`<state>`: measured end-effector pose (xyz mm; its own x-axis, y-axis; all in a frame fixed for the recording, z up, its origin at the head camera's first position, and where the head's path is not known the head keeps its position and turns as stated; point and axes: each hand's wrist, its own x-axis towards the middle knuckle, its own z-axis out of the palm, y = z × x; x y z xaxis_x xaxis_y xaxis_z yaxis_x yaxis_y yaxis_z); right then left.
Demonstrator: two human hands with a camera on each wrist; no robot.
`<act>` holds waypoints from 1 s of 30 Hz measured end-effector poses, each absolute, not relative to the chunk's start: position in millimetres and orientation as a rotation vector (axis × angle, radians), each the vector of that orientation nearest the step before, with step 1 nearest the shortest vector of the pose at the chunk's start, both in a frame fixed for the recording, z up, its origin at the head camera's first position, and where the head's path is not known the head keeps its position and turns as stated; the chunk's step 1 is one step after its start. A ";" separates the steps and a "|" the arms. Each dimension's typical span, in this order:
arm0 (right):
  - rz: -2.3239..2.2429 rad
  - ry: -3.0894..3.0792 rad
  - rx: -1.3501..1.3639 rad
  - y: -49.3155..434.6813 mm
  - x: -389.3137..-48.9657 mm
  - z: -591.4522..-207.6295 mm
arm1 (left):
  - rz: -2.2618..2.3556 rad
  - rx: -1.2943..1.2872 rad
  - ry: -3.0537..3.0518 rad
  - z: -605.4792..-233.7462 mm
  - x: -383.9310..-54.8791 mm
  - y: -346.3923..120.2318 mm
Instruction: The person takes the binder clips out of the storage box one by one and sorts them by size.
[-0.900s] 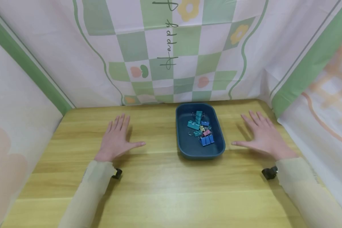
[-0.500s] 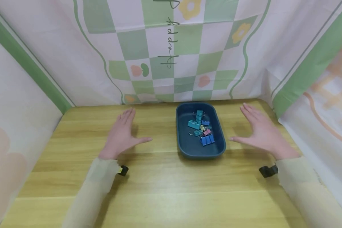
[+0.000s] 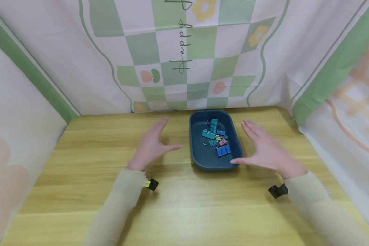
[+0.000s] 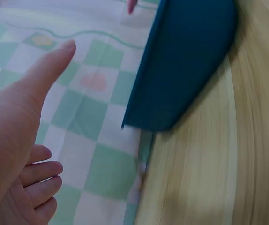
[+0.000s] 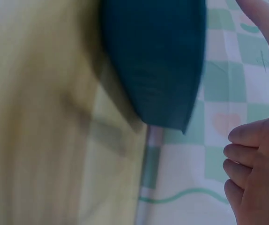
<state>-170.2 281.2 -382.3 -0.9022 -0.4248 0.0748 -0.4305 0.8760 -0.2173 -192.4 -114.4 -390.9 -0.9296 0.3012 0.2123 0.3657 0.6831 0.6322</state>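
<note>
A dark blue tray (image 3: 203, 157) stands on the wooden table near its back edge. Inside lie several binder clips: a large blue clip (image 3: 222, 150), a teal clip (image 3: 208, 134), a small pink clip (image 3: 222, 142) and others heaped together. My left hand (image 3: 150, 147) hovers left of the tray, thumb stretched towards it and a gap between. On the other side is my right hand (image 3: 269, 152), its thumb tip overlapping the tray's near right corner in the head view. The right wrist view shows that hand (image 5: 261, 159) apart from the tray wall (image 5: 158, 61). Neither hand holds anything.
The wooden table (image 3: 172, 205) spreads out in front of the tray. A checked curtain (image 3: 175, 44) hangs right behind the table's back edge, and more cloth (image 3: 350, 112) borders the right side. A black wrist camera (image 3: 278, 191) sits on each sleeve.
Both hands have moved inward towards the tray, the left one rightward and the right one leftward. Their spread fingers have drawn together. The tray and clips have stayed in place.
</note>
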 end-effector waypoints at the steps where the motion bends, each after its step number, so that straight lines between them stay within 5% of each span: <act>1: 0.338 -3.021 0.704 278.8 -169.6 -385.5 | -1.110 -0.558 -2.791 -391.0 -192.3 -110.2; 30: 0.358 -3.026 0.709 260.6 -163.2 -417.7 | -1.708 -0.695 -2.664 -387.4 -208.6 4.5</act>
